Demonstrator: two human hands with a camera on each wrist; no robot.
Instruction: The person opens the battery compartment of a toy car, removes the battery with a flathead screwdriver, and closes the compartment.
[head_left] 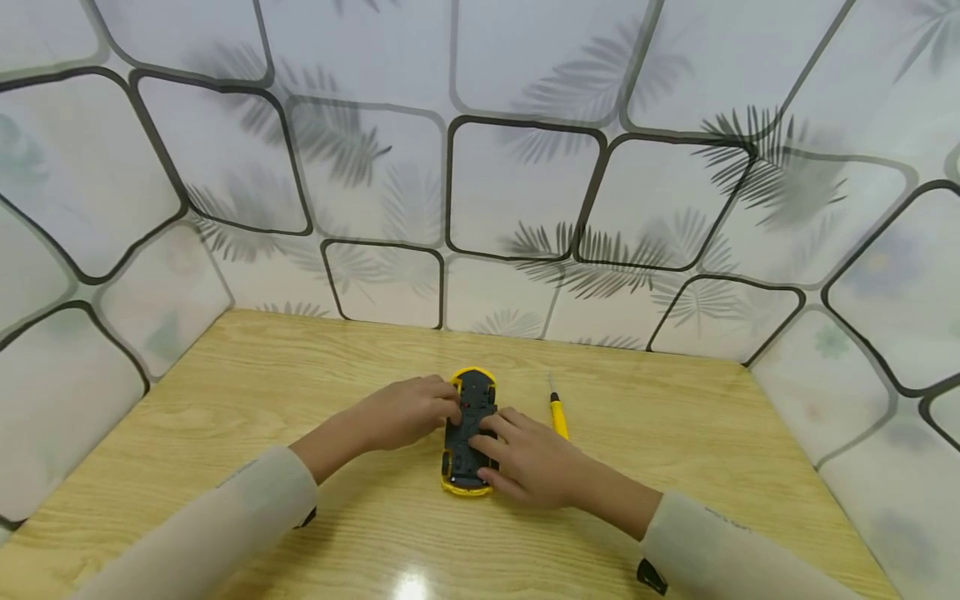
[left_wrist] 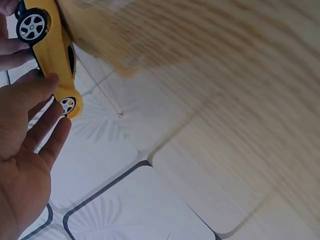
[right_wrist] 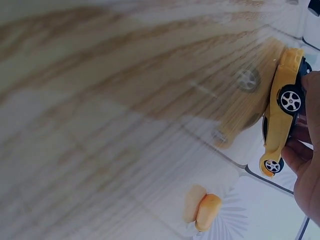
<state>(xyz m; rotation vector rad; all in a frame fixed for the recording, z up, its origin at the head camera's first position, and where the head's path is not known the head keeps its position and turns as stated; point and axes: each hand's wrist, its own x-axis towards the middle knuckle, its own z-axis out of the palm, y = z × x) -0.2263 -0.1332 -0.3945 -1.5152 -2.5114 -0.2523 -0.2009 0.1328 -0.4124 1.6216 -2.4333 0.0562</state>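
A yellow toy car [head_left: 472, 442] lies upside down on the table, its black underside facing up. My left hand [head_left: 411, 410] holds it along its left side toward the far end. In the left wrist view the thumb lies against the yellow body [left_wrist: 52, 60] and fingers reach around by the wheel. From the right, my right hand [head_left: 534, 460] grips the car's near half, fingers over the underside. A spoked wheel on the yellow side [right_wrist: 282, 110] shows in the right wrist view. Part of the underside is hidden by both hands.
A screwdriver [head_left: 558, 414] with a yellow handle lies just right of the car, tip pointing away. The wood-grain table [head_left: 337, 533] meets patterned wall panels [head_left: 517, 200] at the back and on both sides.
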